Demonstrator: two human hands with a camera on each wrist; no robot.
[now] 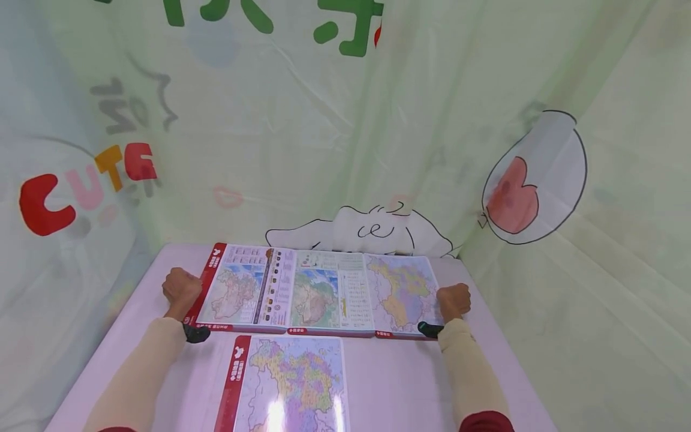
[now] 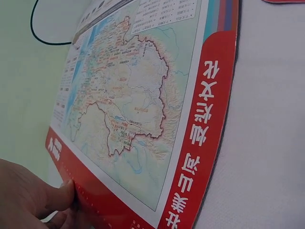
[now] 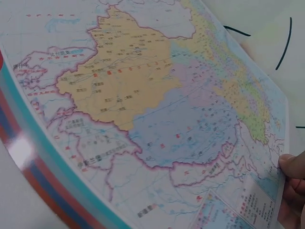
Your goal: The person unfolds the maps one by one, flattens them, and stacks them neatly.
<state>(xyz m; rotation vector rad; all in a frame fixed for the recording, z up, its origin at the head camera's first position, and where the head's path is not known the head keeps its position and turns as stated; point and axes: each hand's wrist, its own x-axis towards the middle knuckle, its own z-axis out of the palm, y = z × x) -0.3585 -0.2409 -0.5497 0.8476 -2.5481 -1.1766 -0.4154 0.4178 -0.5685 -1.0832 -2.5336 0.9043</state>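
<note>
Three stacks of laminated map sheets lie side by side in a row across the table in the head view. My left hand [image 1: 182,291] grips the red-banded outer edge of the left map stack [image 1: 234,294]; in the left wrist view its thumb presses the red margin. The middle map stack [image 1: 315,297] lies between the other two. At the far end, my right hand [image 1: 454,301] pinches the outer edge of the right map stack [image 1: 405,294], thumb at the rim and fingers curled below it. Coloured layers show along the stacks' edges in both wrist views.
Nearer on the pale tabletop [image 1: 399,384] lies another map sheet [image 1: 294,378] with a red left band and glare on it. Printed curtains [image 1: 324,150] hang close behind the table and along both sides. Dark straps circle both wrists.
</note>
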